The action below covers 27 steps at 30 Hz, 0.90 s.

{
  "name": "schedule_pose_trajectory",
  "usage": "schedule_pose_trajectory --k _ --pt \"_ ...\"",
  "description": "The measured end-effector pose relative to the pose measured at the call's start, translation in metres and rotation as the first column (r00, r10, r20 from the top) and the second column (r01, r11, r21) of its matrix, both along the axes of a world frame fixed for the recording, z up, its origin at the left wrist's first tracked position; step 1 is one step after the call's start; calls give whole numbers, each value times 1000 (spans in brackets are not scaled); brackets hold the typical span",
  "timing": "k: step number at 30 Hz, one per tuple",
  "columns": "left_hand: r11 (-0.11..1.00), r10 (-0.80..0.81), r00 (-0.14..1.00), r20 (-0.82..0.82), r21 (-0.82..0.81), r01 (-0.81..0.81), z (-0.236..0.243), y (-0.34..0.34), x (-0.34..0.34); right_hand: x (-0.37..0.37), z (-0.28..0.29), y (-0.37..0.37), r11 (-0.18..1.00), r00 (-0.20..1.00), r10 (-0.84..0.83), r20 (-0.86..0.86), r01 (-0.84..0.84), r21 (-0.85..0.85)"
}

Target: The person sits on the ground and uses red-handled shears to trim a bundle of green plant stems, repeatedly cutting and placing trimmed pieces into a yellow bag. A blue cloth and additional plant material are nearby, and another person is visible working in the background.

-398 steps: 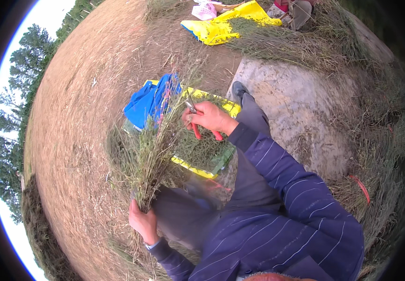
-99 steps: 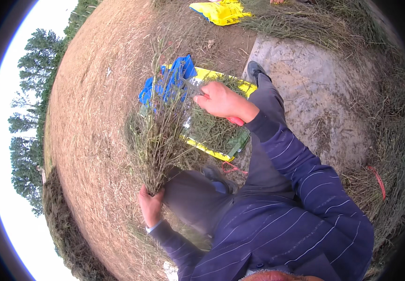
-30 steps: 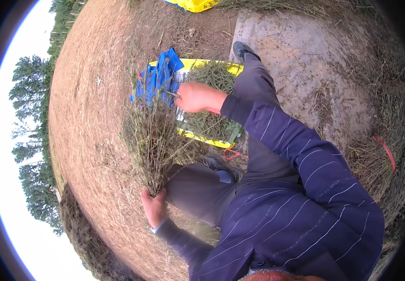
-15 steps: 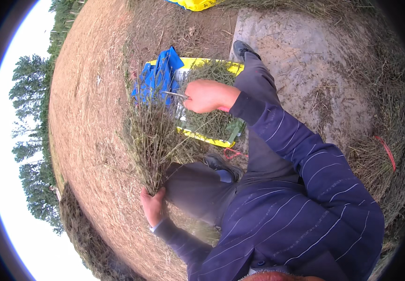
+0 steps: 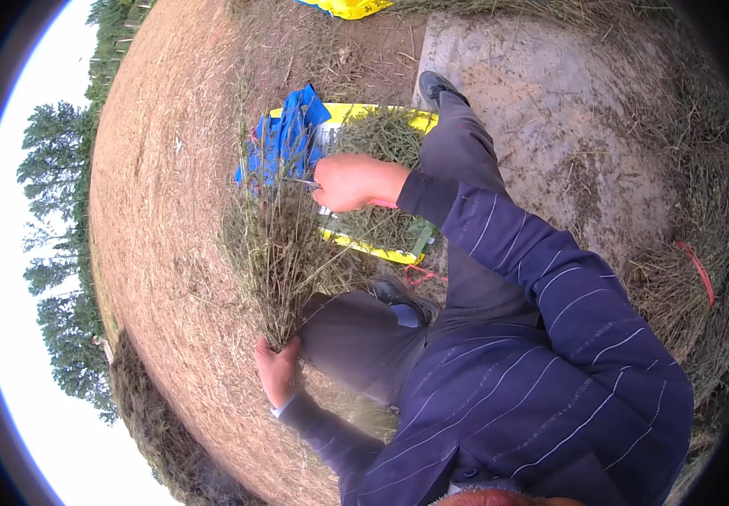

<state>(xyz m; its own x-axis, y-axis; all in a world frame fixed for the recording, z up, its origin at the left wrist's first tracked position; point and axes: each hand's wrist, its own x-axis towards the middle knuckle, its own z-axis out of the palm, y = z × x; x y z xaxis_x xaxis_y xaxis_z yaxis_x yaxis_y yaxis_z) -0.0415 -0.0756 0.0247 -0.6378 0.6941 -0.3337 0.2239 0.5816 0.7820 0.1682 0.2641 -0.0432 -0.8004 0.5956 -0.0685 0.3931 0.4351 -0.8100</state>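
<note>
Our left hand [image 5: 277, 378] still gripped the dry grass bundle [image 5: 276, 244] at its base, upright over the mown field. Our right hand [image 5: 349, 181], closed on thin metal blades [image 5: 304, 180], had moved leftward into its tips.

Left hand [image 5: 278, 371]: low and near on the left, fist closed, fingers curled tight, knuckles turned outward to the left. Wrist straight; forearm in a dark striped sleeve runs from the lower middle up and leftward to the hand, elbow bent close to the body.

Right hand [image 5: 349, 182]: farther out, above and right of the left hand, well apart from it. Fingers closed in a fist, thumb side facing left, back of the hand upward. Arm stretched forward from the right shoulder, slightly bent at the elbow, sleeve cuff ending at the wrist.
</note>
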Motion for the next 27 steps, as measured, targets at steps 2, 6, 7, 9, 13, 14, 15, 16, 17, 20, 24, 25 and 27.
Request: schedule_pose_trajectory --k 2,6,7,9,13,14,15,16,17,20,24,25,27 --pt "1000 9 1000 21 12 -9 -1 0 0 1 -1 -4 999 999 -31 -16 31 16" --pt "999 12 999 -43 -42 -14 6 3 8 4 3 -6 1000 999 -26 -28 26 -6" --pt "999 15 999 -53 -47 -18 5 2 7 5 5 -6 1000 1000 -22 -13 22 -13" --pt "998 17 997 -75 -55 -21 3 2 5 6 7 -4 999 1000 -25 13 26 -30" --pt "999 29 999 -22 -16 -29 0 -2 1 4 2 3 998 999 -39 23 40 -43" --pt "999 32 999 -12 -9 -32 -1 -2 0 6 1 3 998 999 -41 19 42 -37" --pt "999 34 999 -3 -2 -34 -2 -2 1 6 1 2 999 999 -43 17 44 -31" --pt "1000 23 1000 -1 -7 -23 -1 -1 1 6 1 2 999 999 -46 14 46 -25" --pt "1000 10 1000 0 -10 -10 1 -1 1 7 1 1 999 999 -50 12 50 -19" --pt "1000 -4 1000 24 21 3 0 1 2 6 -4 3 999 998 -49 -31 48 -15" --pt "998 31 998 53 61 -34 -1 0 4 8 -7 2 998 999 -32 -32 30 -52" --pt "998 22 999 46 58 -25 1 0 4 12 -7 0 997 998 -46 -46 43 -72" --pt "999 -1 999 36 51 -1 3 2 7 15 -7 0 993 997 -54 -49 49 -105"
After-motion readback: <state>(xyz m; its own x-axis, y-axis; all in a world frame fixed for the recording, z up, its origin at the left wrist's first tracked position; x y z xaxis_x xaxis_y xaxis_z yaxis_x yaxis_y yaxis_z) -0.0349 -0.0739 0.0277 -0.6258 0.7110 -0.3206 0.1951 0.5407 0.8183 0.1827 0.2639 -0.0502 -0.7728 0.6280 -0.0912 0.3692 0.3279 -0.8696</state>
